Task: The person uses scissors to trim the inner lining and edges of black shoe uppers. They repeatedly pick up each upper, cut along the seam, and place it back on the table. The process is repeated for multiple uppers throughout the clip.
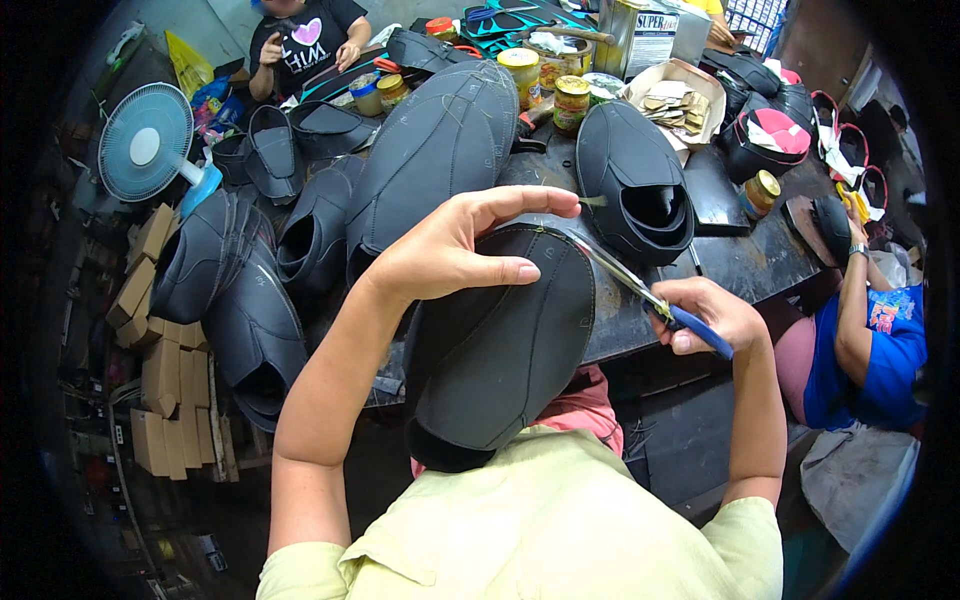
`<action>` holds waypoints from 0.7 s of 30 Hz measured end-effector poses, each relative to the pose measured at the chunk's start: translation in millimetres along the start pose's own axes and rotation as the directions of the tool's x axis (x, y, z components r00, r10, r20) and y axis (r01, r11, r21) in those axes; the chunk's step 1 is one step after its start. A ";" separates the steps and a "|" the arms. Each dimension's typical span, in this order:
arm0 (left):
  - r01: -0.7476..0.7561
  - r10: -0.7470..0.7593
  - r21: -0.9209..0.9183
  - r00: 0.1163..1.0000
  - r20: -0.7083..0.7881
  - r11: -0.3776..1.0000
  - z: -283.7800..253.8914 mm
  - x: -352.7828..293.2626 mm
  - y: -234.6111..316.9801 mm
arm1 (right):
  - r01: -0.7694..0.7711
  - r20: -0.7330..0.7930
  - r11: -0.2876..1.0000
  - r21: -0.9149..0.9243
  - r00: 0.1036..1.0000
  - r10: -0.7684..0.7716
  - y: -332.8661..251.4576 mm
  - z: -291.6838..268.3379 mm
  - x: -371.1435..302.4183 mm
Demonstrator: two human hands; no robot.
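A black stitched shoe upper (500, 335) stands tilted in front of me, its lower end by my lap. My left hand (440, 245) grips its upper edge, thumb across the dark face and forefinger stretched over the rim; the other fingers are hidden. A small pale scrap or thread end (595, 201) shows at the forefinger's tip. Closed round the blue handles of a pair of scissors (625, 272) is my right hand (712, 312). The blades point up and left, along the upper's right edge.
More black shoe uppers (435, 155) crowd the dark table (640, 325), with another (630, 180) beyond my hands. Behind stand jars (571, 103), a box of tan pieces (680, 100) and a metal can (640, 45). A fan (145, 145) is at left; co-workers sit far left and right.
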State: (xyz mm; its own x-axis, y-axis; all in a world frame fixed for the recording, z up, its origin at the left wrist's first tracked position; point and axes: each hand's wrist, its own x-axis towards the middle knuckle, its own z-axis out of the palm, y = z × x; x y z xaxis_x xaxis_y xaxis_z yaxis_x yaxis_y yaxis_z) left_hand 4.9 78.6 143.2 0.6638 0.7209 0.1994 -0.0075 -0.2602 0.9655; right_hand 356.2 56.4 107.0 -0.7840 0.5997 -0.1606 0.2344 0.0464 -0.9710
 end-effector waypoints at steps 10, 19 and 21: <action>-0.050 0.051 -0.022 0.996 0.076 0.999 2.2 4.9 -1.5 | -0.027 0.024 0.999 0.045 0.999 0.026 -1.8 -11.6 15.7; -0.020 0.028 -0.169 0.999 0.041 0.985 2.3 16.6 -20.3 | 0.345 -0.472 0.930 0.125 0.845 -0.250 10.9 33.9 27.9; -0.002 0.005 -0.122 1.000 0.023 0.993 1.4 19.4 -28.8 | 0.295 -0.564 0.938 0.184 0.813 -0.145 16.6 52.1 48.6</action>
State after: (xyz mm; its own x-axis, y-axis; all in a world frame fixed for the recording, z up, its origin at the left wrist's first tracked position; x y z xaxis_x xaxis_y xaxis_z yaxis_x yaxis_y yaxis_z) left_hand 19.1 99.2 119.0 0.6806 0.7048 0.2001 -0.0998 -0.1815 0.9783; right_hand 292.0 44.7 73.9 -0.3467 0.9315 0.1103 -0.1175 0.0736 -0.9903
